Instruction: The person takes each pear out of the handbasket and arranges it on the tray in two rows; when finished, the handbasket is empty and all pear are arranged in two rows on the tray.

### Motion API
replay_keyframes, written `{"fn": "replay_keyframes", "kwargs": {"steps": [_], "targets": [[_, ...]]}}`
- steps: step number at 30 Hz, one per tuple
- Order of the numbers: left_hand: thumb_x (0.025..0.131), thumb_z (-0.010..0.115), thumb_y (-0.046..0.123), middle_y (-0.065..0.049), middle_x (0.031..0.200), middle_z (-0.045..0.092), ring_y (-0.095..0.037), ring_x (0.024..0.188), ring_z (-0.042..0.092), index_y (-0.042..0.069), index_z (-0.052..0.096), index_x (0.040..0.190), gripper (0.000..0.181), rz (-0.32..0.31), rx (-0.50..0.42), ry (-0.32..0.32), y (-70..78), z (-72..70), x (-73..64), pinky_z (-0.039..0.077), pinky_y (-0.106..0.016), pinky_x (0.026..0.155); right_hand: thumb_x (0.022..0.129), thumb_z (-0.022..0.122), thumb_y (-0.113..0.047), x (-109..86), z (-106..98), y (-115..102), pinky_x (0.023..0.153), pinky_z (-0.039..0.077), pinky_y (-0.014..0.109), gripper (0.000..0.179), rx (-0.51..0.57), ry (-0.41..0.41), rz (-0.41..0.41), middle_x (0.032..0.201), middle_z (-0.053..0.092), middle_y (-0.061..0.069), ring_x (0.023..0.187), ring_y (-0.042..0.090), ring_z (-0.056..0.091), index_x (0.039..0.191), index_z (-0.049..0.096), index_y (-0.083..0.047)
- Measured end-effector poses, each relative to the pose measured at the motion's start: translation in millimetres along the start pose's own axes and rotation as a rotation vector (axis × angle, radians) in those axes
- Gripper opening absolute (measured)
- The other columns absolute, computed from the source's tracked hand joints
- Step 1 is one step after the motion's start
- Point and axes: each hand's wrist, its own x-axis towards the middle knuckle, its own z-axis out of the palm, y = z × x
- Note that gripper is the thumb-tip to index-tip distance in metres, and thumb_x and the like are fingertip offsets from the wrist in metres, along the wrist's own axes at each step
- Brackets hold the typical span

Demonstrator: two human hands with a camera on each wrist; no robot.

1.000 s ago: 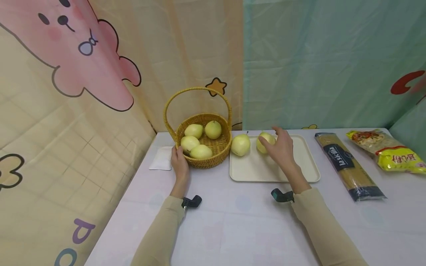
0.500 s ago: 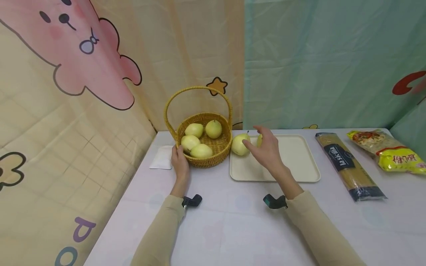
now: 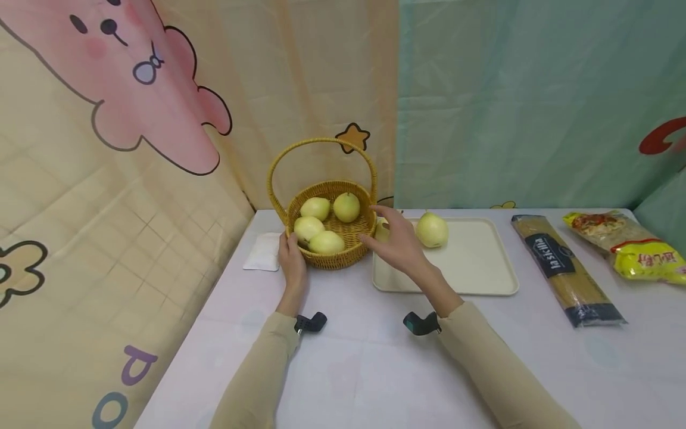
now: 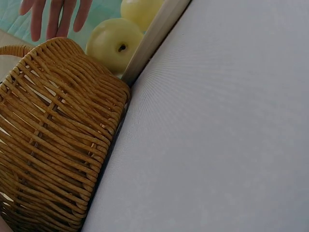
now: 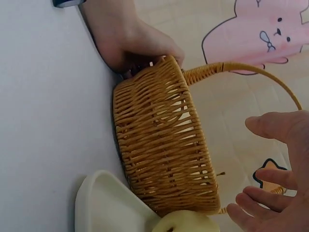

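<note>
A wicker basket with a tall hoop handle holds several yellow-green pears. My left hand grips its left side, the thumb up at the rim in the right wrist view and the other fingers mostly hidden. Fingers spread, my right hand hovers by the basket's right rim and holds nothing. Beneath it, a pear is partly covered in the head view; the left wrist view shows this pear against the basket. Another pear sits on the cream tray, right of that hand.
A pack of spaghetti lies right of the tray, with a yellow-labelled food bag beyond it. A small white packet lies left of the basket. Printed curtains hang behind the table.
My right hand has moved left, from above the right-hand pear on the tray to the basket's right rim, still with nothing in it. My left hand has stayed on the basket.
</note>
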Motion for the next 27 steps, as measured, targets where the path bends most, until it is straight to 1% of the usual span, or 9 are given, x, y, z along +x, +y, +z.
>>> {"fn": "replay_keyframes", "kwargs": {"steps": [2, 6, 8, 12, 16, 19, 22, 27], "targets": [[0.107, 0.041, 0.033, -0.013, 0.150, 0.059, -0.025, 0.140, 0.052, 0.005, 0.056, 0.146, 0.050, -0.004, 0.006, 0.004, -0.4, -0.2, -0.2, 0.039, -0.042, 0.121, 0.093, 0.080, -0.029, 7.7, 5, -6, 0.111, 0.050, 0.053, 0.068, -0.021, -0.031, -0.020, 0.150, 0.057, 0.017, 0.137, 0.036, 0.054, 0.150, 0.052, -0.004], [0.108, 0.041, 0.033, -0.012, 0.151, 0.059, -0.024, 0.140, 0.052, 0.006, 0.056, 0.146, 0.050, -0.007, 0.003, 0.001, -0.2, -0.5, 0.4, 0.038, -0.042, 0.121, 0.092, 0.079, -0.034, 22.0, 15, -17, 0.117, 0.043, 0.052, 0.074, -0.065, -0.124, -0.031, 0.154, 0.054, 0.016, 0.142, 0.036, 0.051, 0.153, 0.050, -0.005], [0.108, 0.041, 0.034, -0.011, 0.150, 0.059, -0.024, 0.139, 0.052, 0.007, 0.056, 0.146, 0.049, -0.005, 0.008, -0.004, 0.3, -0.2, 0.8, 0.039, -0.042, 0.120, 0.093, 0.079, -0.037, 28.9, 20, -21, 0.121, 0.039, 0.053, 0.076, -0.080, -0.180, -0.028, 0.156, 0.053, 0.016, 0.146, 0.036, 0.048, 0.155, 0.049, -0.006], [0.108, 0.041, 0.034, -0.012, 0.149, 0.060, -0.024, 0.137, 0.053, 0.007, 0.056, 0.145, 0.049, -0.001, 0.018, -0.009, 0.5, -0.1, 0.8, 0.039, -0.042, 0.119, 0.092, 0.079, -0.037, 40.4, 31, -26, 0.122, 0.037, 0.054, 0.080, -0.091, -0.272, -0.008, 0.157, 0.052, 0.017, 0.145, 0.037, 0.049, 0.157, 0.046, -0.004], [0.108, 0.041, 0.033, -0.012, 0.148, 0.060, -0.024, 0.137, 0.053, 0.007, 0.056, 0.145, 0.048, -0.003, 0.021, -0.005, -0.5, -0.2, 0.8, 0.039, -0.042, 0.119, 0.091, 0.081, -0.038, 48.6, 40, -26, 0.121, 0.039, 0.053, 0.085, -0.106, -0.321, 0.043, 0.157, 0.051, 0.019, 0.145, 0.039, 0.048, 0.158, 0.043, -0.003], [0.108, 0.040, 0.034, -0.011, 0.150, 0.059, -0.024, 0.138, 0.053, 0.007, 0.056, 0.146, 0.049, -0.010, 0.024, -0.006, -0.9, 0.1, 0.8, 0.038, -0.043, 0.120, 0.090, 0.083, -0.040, 53.2, 45, -25, 0.120, 0.041, 0.051, 0.086, -0.137, -0.345, 0.070, 0.156, 0.052, 0.019, 0.144, 0.038, 0.049, 0.157, 0.044, -0.003], [0.108, 0.041, 0.034, -0.011, 0.150, 0.059, -0.024, 0.139, 0.052, 0.007, 0.056, 0.146, 0.049, -0.010, 0.022, -0.007, -1.0, 1.0, 1.1, 0.038, -0.042, 0.121, 0.089, 0.084, -0.039, 57.8, 48, -25, 0.120, 0.041, 0.050, 0.086, -0.150, -0.376, 0.071, 0.154, 0.054, 0.019, 0.143, 0.037, 0.050, 0.155, 0.045, -0.001], [0.109, 0.041, 0.034, -0.010, 0.152, 0.058, -0.024, 0.141, 0.051, 0.007, 0.054, 0.148, 0.050, -0.006, 0.010, -0.011, -0.1, 1.3, 1.8, 0.037, -0.042, 0.122, 0.086, 0.087, -0.038, 64.9, 56, -27, 0.120, 0.042, 0.048, 0.090, -0.159, -0.416, 0.058, 0.154, 0.054, 0.021, 0.143, 0.037, 0.051, 0.155, 0.045, 0.002]]}}
